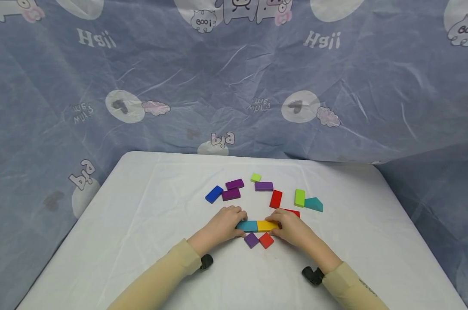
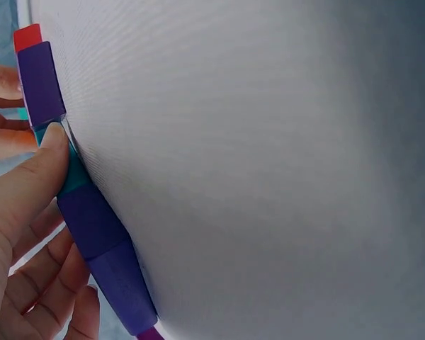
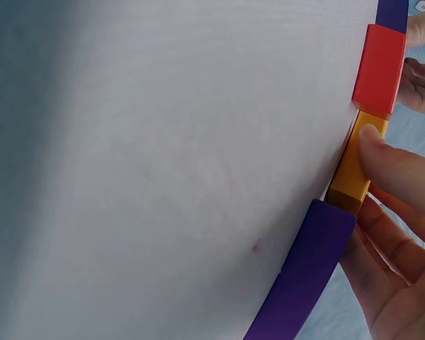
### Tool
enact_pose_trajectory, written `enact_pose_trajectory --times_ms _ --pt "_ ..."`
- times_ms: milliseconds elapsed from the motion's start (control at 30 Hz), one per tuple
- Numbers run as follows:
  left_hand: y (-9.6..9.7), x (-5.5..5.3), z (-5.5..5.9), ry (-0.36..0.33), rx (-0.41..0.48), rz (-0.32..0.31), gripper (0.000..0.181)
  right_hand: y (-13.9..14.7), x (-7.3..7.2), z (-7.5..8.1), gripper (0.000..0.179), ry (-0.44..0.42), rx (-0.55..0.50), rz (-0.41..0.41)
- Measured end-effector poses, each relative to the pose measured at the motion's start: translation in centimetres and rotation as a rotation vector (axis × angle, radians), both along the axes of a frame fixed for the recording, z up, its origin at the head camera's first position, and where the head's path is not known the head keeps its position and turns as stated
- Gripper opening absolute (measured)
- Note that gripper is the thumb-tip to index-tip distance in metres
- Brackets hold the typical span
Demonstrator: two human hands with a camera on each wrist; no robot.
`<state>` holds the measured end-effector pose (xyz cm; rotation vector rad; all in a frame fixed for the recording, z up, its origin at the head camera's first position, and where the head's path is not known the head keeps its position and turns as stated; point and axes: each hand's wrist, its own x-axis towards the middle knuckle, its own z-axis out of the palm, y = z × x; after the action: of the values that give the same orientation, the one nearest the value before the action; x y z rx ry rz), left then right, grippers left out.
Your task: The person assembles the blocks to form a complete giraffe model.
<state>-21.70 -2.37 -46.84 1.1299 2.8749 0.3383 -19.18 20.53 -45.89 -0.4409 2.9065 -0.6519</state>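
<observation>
In the head view a blue-teal block and a yellow block lie end to end on the white table. My left hand pinches the teal block's left end between thumb and fingers. On the other side, my right hand grips the yellow block, whose right end it partly hides. Both wrist views show the thumbs against the near sides of the teal block and the yellow block. Just in front of the pair lie a purple block and a red block.
Behind the hands lie a blue block, several purple blocks, a red block and another red one, partly hidden by my right hand. Green blocks and a teal angled block are farther off. Patterned cloth hangs behind the table.
</observation>
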Motion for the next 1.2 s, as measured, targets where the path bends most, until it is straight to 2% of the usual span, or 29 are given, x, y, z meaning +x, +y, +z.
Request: enact_pose_trajectory --times_ms 733,1200 --pt "-0.24 -0.08 -0.55 -0.042 0.006 0.005 0.037 -0.38 -0.01 -0.37 0.035 -0.015 0.005 -0.027" --pt "0.48 0.61 0.27 -0.033 -0.026 -0.036 0.034 0.15 0.35 0.31 0.030 -0.043 0.031 0.001"
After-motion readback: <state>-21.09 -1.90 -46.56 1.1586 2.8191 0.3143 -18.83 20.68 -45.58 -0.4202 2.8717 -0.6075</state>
